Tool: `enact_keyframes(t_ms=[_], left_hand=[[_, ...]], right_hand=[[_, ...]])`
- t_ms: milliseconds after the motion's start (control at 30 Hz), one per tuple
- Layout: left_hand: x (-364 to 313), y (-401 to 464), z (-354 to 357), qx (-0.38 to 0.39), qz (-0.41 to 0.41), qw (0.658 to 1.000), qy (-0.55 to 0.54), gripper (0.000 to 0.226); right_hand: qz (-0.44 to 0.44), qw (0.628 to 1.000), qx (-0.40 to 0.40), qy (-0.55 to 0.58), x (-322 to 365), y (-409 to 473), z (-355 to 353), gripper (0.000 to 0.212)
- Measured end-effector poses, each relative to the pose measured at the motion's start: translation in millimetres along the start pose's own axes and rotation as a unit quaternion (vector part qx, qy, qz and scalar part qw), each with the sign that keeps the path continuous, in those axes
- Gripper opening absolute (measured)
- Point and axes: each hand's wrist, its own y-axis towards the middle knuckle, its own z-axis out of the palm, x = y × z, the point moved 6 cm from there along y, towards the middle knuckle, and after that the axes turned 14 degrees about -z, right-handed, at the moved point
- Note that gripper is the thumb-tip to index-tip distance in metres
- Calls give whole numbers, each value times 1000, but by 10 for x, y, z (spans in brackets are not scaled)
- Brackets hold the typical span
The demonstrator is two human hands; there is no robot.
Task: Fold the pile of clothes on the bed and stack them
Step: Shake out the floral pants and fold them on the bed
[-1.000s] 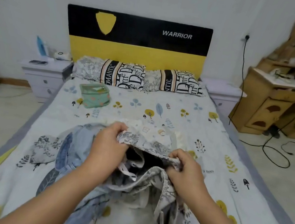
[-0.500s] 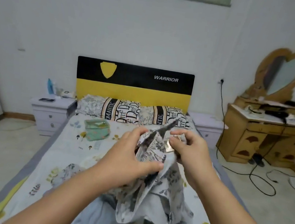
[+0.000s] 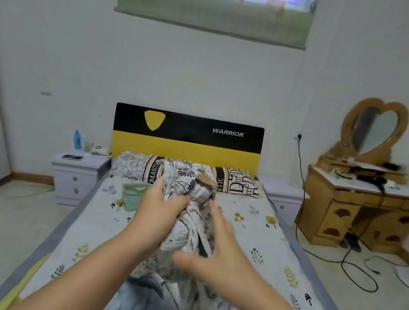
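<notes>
A grey-and-white floral garment (image 3: 187,199) hangs lifted above the bed (image 3: 253,228), bunched and twisted. My left hand (image 3: 158,208) grips it near its top edge. My right hand (image 3: 214,251) is blurred, fingers spread, beside and in front of the hanging cloth, with nothing clearly gripped. Below, at the bed's near end, lies a heap of pale blue and patterned clothes (image 3: 154,300), partly hidden by my forearms.
A green folded item (image 3: 132,195) lies on the bed left of my hands, with patterned pillows (image 3: 241,182) at the headboard. White nightstands (image 3: 74,177) flank the bed. A wooden dressing table (image 3: 361,210) and floor cables (image 3: 354,271) are at the right.
The garment has been raised from the heap to headboard height as the view tilted up. My right hand has come off the top edge and dropped lower, opening.
</notes>
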Motion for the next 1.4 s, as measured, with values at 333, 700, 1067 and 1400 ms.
enact_keyframes(t_ms=[333,700,1067,1400], left_hand=[[-147,-375,69,112,-28,993,0,11],[-718,-247,-395,89,162,978,98,66],[-1065,-478,331,268,234,934,-24,79],[-524,-233,361,111,152,982,23,28]], right_hand=[[-117,965,-224,-69,66,-226,-201,47],[-287,942,-148,91,1250,-478,-1524,29],[-164,977,-55,126,895,-325,-1471,35],[-38,936,-308,-168,301,-370,-1267,22]])
